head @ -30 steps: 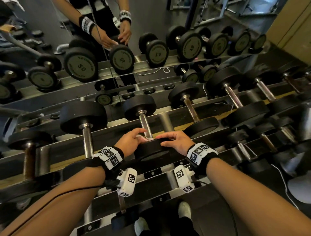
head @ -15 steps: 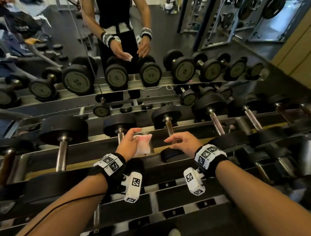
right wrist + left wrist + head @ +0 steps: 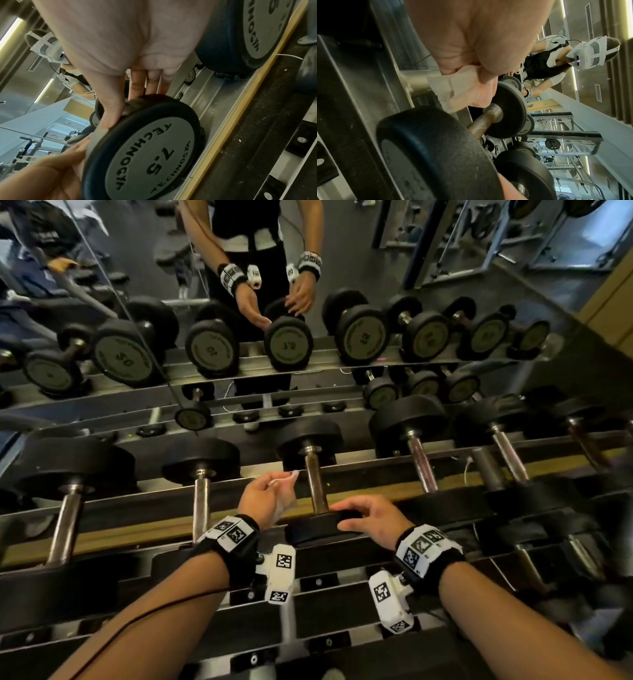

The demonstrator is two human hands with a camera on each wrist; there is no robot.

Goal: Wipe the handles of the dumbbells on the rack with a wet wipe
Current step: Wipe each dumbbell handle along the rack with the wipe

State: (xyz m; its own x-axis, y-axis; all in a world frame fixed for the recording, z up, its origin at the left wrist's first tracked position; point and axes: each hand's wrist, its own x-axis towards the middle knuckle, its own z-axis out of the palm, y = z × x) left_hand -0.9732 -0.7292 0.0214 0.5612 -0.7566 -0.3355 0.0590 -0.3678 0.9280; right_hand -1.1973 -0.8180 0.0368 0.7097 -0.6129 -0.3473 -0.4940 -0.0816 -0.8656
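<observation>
A black dumbbell marked 7.5 (image 3: 149, 155) lies on the rack (image 3: 102, 508), its worn metal handle (image 3: 317, 487) pointing away from me. My left hand (image 3: 274, 484) pinches a crumpled white wet wipe (image 3: 286, 494) just left of that handle, apart from it. In the left wrist view the wet wipe (image 3: 447, 88) hangs from the thumb and fingers above the handle (image 3: 484, 121). My right hand (image 3: 356, 515) grips the dumbbell's near head (image 3: 318, 530). In the right wrist view its thumb (image 3: 109, 108) and fingers (image 3: 137, 83) straddle the rim.
More black dumbbells lie on the same tier, to the left (image 3: 200, 498) and right (image 3: 421, 467). A wall mirror (image 3: 342, 251) behind the rack reflects the dumbbells and the person. A lower rack tier (image 3: 325, 618) runs under my wrists.
Both hands moved right, off the previous dumbbell to the 7.5 one. The right hand has taken its near head. The left hand carried the wipe to beside its handle.
</observation>
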